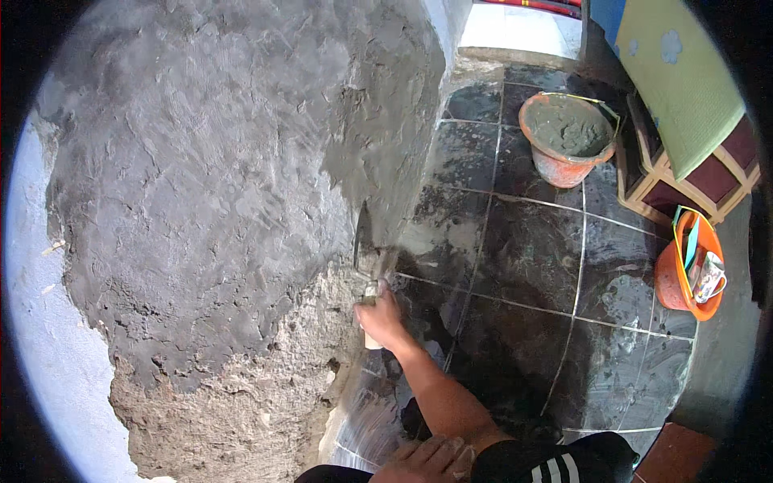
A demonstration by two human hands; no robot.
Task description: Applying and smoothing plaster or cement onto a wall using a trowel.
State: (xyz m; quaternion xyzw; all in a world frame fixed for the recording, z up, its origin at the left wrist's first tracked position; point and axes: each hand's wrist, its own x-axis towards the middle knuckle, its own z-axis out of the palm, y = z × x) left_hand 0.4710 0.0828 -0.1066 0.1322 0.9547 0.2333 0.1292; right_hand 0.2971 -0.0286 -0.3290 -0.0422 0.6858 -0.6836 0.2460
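1. Far left of the right grip, a strip of pale bluish paint [60,362] borders the wall, its inner edge broken and ragged.
2. Left of and above the right grip, a broad coat of grey mortar [201,177] covers most of the wall, its surface ridged and uneven.
3. Left of and below the right grip, a rough, sandy-brown patch of wall [225,419] lies uncoated.
4. Just above the right grip, the trowel [361,233] points its narrow-looking blade upward at the mortar's right-hand part; whether blade and wall touch is unclear.
5. The right grip [382,316] is wrapped around the trowel's pale handle, fingers closed.
6. Below and slightly right of the right grip, the left grip [427,460] shows its back beside the right forearm; I cannot tell whether it is closed on anything.
7. To the right stretches a floor [527,241] of dark, smeared tiles with pale joints.
8. Up and right, a worn reddish bucket [560,169] holds grey mortar.
9. Farther right, a yellow-green board [680,97] leans against wooden furniture [664,191]; below stands an orange bucket [672,282] containing assorted small items.
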